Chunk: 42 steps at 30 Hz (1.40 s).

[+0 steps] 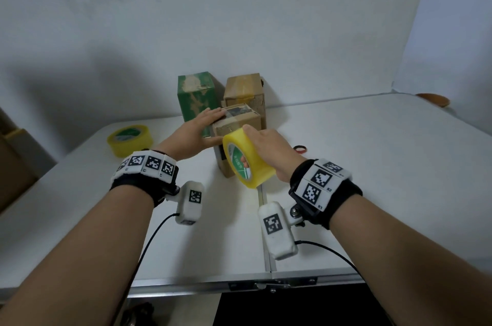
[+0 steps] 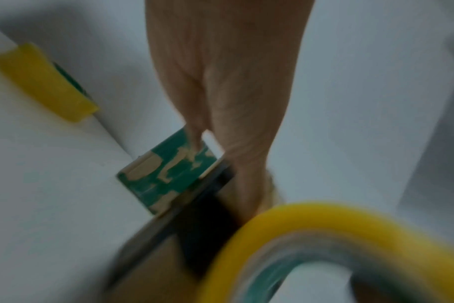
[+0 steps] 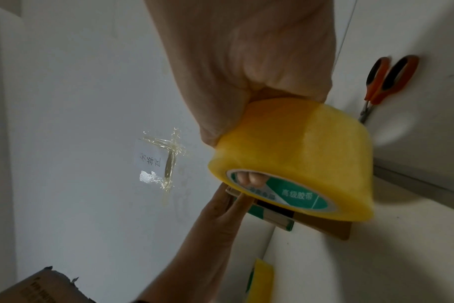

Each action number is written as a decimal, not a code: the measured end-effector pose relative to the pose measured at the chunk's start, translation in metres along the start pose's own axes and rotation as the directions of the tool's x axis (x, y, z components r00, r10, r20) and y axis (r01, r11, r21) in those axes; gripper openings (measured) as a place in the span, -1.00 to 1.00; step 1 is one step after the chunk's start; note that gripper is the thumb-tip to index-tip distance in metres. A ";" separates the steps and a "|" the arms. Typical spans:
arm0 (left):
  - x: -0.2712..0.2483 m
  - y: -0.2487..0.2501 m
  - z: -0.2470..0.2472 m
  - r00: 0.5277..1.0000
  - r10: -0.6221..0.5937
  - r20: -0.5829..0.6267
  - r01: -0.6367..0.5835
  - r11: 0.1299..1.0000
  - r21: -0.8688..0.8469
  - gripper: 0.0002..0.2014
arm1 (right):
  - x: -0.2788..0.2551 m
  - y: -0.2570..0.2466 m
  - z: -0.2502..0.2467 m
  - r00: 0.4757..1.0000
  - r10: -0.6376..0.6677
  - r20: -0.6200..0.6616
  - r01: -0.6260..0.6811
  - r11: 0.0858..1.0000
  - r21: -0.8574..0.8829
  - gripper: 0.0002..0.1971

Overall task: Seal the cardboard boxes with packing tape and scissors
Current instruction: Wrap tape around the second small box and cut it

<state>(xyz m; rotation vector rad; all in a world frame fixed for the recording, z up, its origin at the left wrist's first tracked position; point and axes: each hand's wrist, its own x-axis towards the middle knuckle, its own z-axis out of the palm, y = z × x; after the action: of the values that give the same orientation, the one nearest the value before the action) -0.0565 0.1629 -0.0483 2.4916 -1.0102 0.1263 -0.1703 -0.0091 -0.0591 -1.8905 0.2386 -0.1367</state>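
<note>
A small brown cardboard box (image 1: 235,127) stands mid-table in front of a green box (image 1: 195,96) and a taller brown box (image 1: 245,88). My left hand (image 1: 205,123) lies with straight fingers on the small box's top left edge, its thumb against the near side. My right hand (image 1: 263,143) grips a yellow tape roll (image 1: 249,163) by its rim, fingers through the core, held at the box's near top edge. The right wrist view shows that roll (image 3: 298,153) over the box (image 3: 324,223). Orange-handled scissors (image 3: 386,82) lie on the table further right.
A second yellow tape roll (image 1: 130,139) sits to the left on the white table (image 1: 359,179). A small red ring (image 1: 300,149) lies right of the box. A big cardboard carton (image 1: 13,166) stands off the table's left side. The wall is close behind the boxes.
</note>
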 end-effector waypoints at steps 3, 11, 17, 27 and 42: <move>0.001 0.014 -0.015 0.971 -0.142 0.195 0.180 0.965 -0.192 -0.24 | 0.001 0.005 0.001 0.999 -0.011 0.030 0.013 0.998 -0.062 -0.35; 0.008 0.014 0.005 0.975 -0.214 -0.066 0.194 0.953 -0.231 -0.43 | 0.011 0.017 -0.020 0.996 0.041 0.083 -0.047 0.997 0.064 -0.30; 0.010 0.008 0.012 0.974 -0.200 -0.104 0.171 0.956 -0.240 -0.41 | 0.039 0.048 -0.068 0.980 0.027 -0.197 -0.116 0.882 -0.456 -0.77; 0.006 0.013 0.012 0.967 -0.228 -0.111 0.174 0.917 -0.360 -0.46 | 0.077 0.071 -0.061 0.979 0.203 -0.017 -0.105 0.429 -0.897 -0.74; 0.004 0.014 0.011 0.970 -0.221 -0.105 0.166 0.910 -0.380 -0.46 | 0.077 0.043 -0.070 0.967 0.117 -0.226 -0.226 0.801 -0.554 -0.82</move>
<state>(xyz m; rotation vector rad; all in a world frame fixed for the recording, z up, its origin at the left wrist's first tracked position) -0.0640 0.1467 -0.0519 2.1842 -0.6501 0.0500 -0.1148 -0.1046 -0.0788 -2.4531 0.6369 -0.1193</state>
